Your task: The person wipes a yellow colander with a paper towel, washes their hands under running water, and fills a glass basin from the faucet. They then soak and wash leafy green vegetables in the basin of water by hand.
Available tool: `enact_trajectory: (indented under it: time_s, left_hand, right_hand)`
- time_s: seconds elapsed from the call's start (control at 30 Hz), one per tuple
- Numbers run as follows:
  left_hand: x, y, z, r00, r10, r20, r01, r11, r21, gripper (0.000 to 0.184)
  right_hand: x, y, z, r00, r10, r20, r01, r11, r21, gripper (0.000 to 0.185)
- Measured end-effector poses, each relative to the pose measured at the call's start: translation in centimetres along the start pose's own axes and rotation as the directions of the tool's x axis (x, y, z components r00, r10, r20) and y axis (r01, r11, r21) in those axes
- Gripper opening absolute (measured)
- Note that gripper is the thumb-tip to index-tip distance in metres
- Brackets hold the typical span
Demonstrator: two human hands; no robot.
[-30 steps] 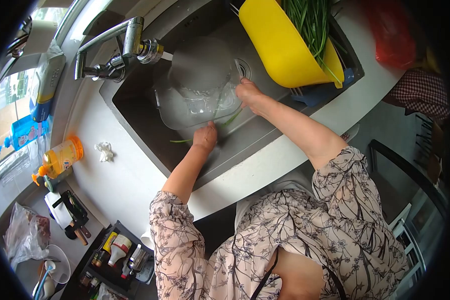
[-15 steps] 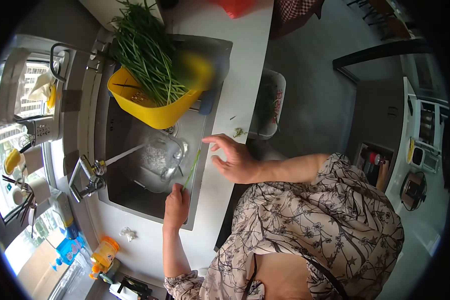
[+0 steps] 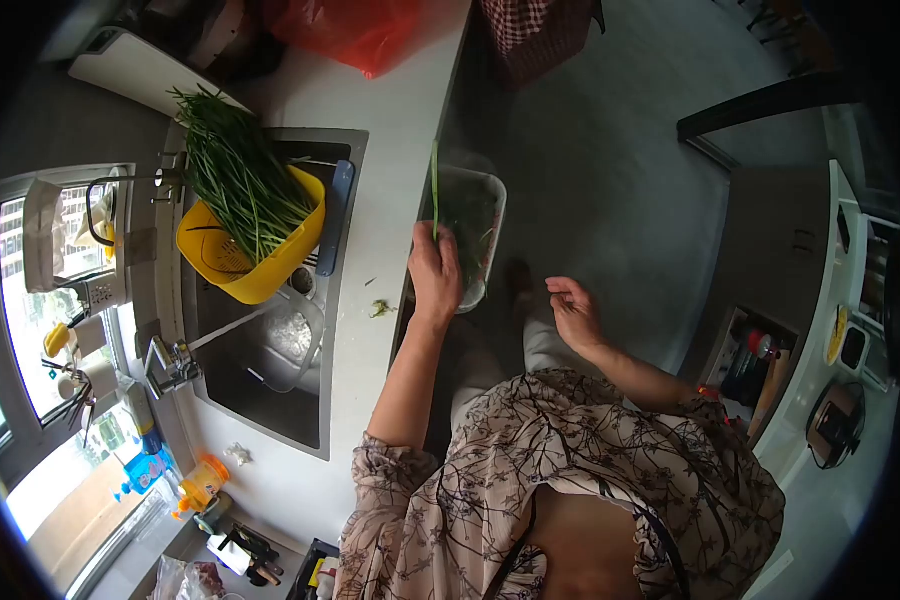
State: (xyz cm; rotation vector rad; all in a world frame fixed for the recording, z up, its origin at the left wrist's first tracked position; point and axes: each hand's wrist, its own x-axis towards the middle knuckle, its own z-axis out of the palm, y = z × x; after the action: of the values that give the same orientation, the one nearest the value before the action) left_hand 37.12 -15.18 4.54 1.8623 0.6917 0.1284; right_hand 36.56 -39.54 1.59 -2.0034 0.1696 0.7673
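White worktop point(image 3: 360, 350) runs up the middle, dark sink point(image 3: 225, 375) set into it. Tap point(image 3: 173, 370) running, stream point(image 3: 230, 327) goes into a clear tub point(image 3: 315, 345) in the sink. Yellow basket point(image 3: 258, 285) at the sink's far end, heaped with long greens point(image 3: 232, 170). Red bag point(image 3: 355, 30) further up the worktop, small green scraps point(image 3: 381, 309) near its edge. Orange bottle point(image 3: 205, 483) and blue bottle point(image 3: 148, 470) on the window side. Grey floor point(image 3: 610, 180) on the right, dark cabinet point(image 3: 765, 240) beyond.

Left hand point(image 3: 436, 270) pinches a green stalk point(image 3: 434, 185), which points away from the body at the worktop edge, overlapping the white bin point(image 3: 498, 225) in view; height above it can't be told. Right hand point(image 3: 575, 312) is relaxed, fingers loosely extended, in front of the body, right of the bin.

Vs half a second ago: left hand and stalk have gone from the sink to the bin side; right hand has left the stalk's tip and moved off the worktop; view has swung right, tap still running
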Motion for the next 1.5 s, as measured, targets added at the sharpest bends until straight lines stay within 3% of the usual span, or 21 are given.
enact_trajectory:
  time_s: [0.17,0.2,0.3,0.33,0.43,0.53,0.63,0.7,0.8,0.87,0.9,0.97,1.03,1.23,1.3,1.43,1.5]
  left_hand:
    - [0.5,-5.7,3.0,0.977,0.011,-0.212,-0.005,1.0,0.027,0.013]
    - [0.4,-8.3,3.2,0.985,-0.083,-0.152,0.101,0.989,0.11,0.024]
    - [-1.7,-14.7,3.6,0.994,-0.076,-0.085,0.102,0.922,0.374,0.044]
    - [-2.5,-14.6,3.2,0.982,-0.191,-0.002,0.172,0.882,0.438,0.066]
    - [-4.8,-10.1,2.8,0.993,-0.051,-0.107,0.096,0.872,0.48,0.075]
    - [-7.1,-7.9,2.4,0.999,0.029,-0.045,-0.011,0.932,0.362,0.081]
    - [-9.5,-4.7,0.9,0.995,0.065,-0.07,-0.039,0.945,0.326,0.081]
    - [-10.6,-3.8,-1.4,0.967,0.123,-0.225,-0.031,0.927,0.373,0.078]
    - [-11.7,-5.3,-4.0,0.886,0.061,-0.459,0.151,0.9,0.41,0.076]
    - [-12.1,-7.0,-3.4,0.879,-0.009,-0.477,0.218,0.896,0.387,0.076]
    - [-12.3,-7.7,-3.3,0.875,-0.042,-0.482,0.251,0.891,0.379,0.076]
    - [-11.2,-6.0,-2.3,0.932,0.022,-0.361,0.122,0.92,0.372,0.078]
    - [-10.3,-4.4,-0.6,0.959,0.045,-0.28,0.023,0.972,0.234,0.078]
    - [-7.9,-6.6,-3.9,0.862,0.08,-0.501,0.124,0.924,0.361,0.071]
    - [-8.1,-7.4,-3.8,0.906,0.031,-0.423,0.128,0.93,0.343,0.07]
    - [-9.2,-4.4,0.9,0.966,0.124,-0.227,-0.062,0.963,0.262,0.074]
    - [-9.8,-4.4,2.6,0.975,0.09,-0.205,-0.044,0.975,0.22,0.075]
  right_hand:
    - [0.5,0.2,0.3,0.999,-0.032,0.004,0.033,0.988,-0.154,0.024]
    - [0.5,0.3,0.6,0.999,-0.031,0.009,0.032,0.986,-0.164,0.024]
    - [0.8,0.6,1.2,0.999,-0.033,0.029,0.038,0.982,-0.186,0.023]
    - [0.8,0.6,1.3,0.999,-0.03,0.033,0.036,0.982,-0.186,0.023]
    - [1.3,1.3,1.2,0.998,0.002,0.07,0.012,0.982,-0.188,0.022]
    - [2.7,0.9,0.9,0.994,-0.027,0.101,0.054,0.96,-0.273,0.023]
    - [4.4,-0.2,1.3,0.985,-0.077,0.152,0.124,0.935,-0.332,0.024]
    - [5.3,-0.8,1.5,0.982,-0.091,0.164,0.142,0.931,-0.336,0.024]
    - [5.9,-1.1,1.6,0.98,-0.071,0.187,0.134,0.928,-0.349,0.025]
    - [6.2,-0.7,1.2,0.974,-0.092,0.207,0.162,0.922,-0.352,0.025]
    - [6.2,-0.6,1.2,0.971,-0.101,0.216,0.173,0.921,-0.349,0.025]
    - [5.8,-1.9,1.5,0.971,-0.091,0.221,0.167,0.92,-0.354,0.024]
    - [5.5,-2.7,1.4,0.972,-0.075,0.224,0.151,0.926,-0.346,0.024]
    - [6.0,-2.3,0.1,0.974,-0.063,0.217,0.134,0.935,-0.329,0.025]
    - [5.9,-2.7,0.1,0.975,-0.059,0.216,0.133,0.928,-0.347,0.026]
    - [5.9,-2.8,0.2,0.971,-0.062,0.232,0.139,0.933,-0.331,0.026]
    - [5.6,-3.4,0.4,0.971,-0.053,0.233,0.13,0.937,-0.325,0.026]
